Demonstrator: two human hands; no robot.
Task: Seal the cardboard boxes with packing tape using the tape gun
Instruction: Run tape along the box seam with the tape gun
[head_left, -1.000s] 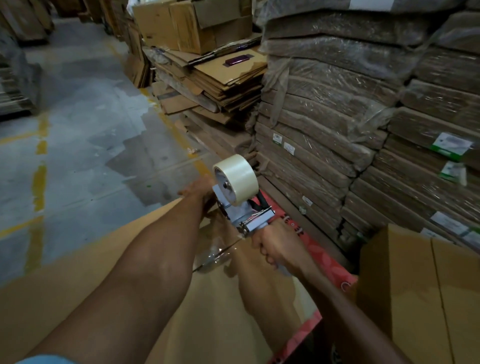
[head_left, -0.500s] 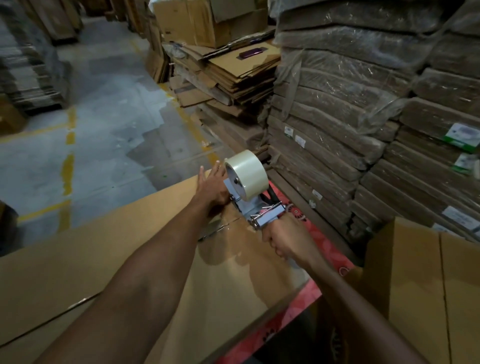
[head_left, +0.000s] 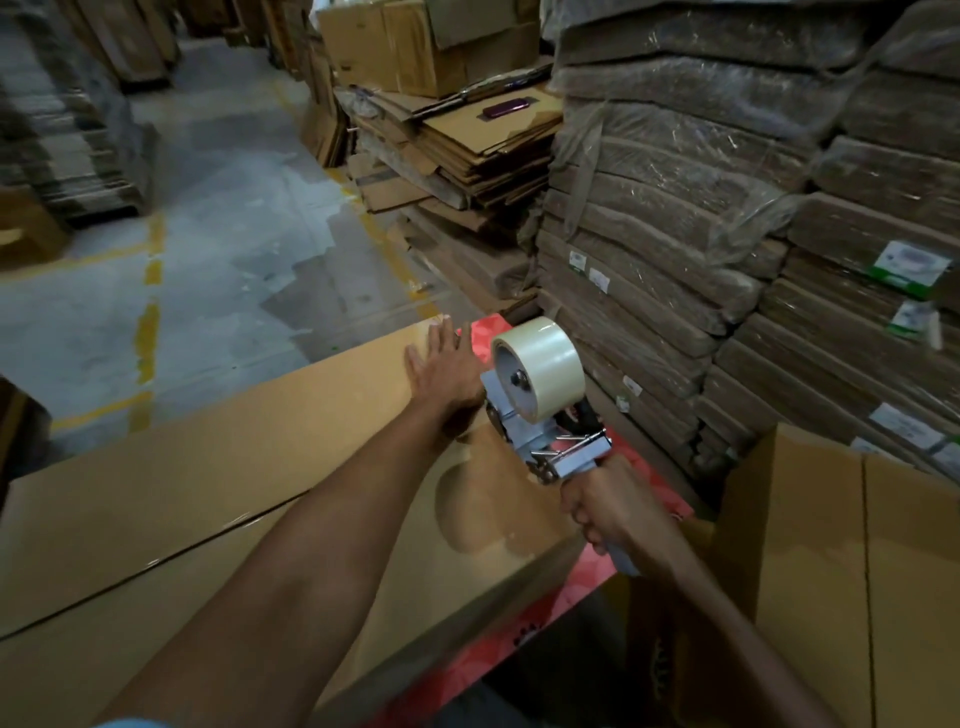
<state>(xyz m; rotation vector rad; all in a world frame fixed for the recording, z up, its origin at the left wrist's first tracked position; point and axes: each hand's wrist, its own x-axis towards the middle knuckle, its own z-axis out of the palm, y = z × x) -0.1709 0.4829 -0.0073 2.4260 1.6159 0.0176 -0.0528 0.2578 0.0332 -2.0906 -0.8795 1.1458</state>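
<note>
A person is pressing the left hand (head_left: 447, 369), fingers straight and spread, flat on the top of a long cardboard box (head_left: 234, 467) near its far end. The right hand (head_left: 608, 504) is gripping the handle of a tape gun (head_left: 550, 441), fingers curled round it. The gun, carrying a pale tape roll (head_left: 540, 364), is sitting on the box just beside the left hand. The box is lying on a red patterned sheet (head_left: 587, 587), beside wrapped stacks of flattened cardboard (head_left: 675, 208).
</note>
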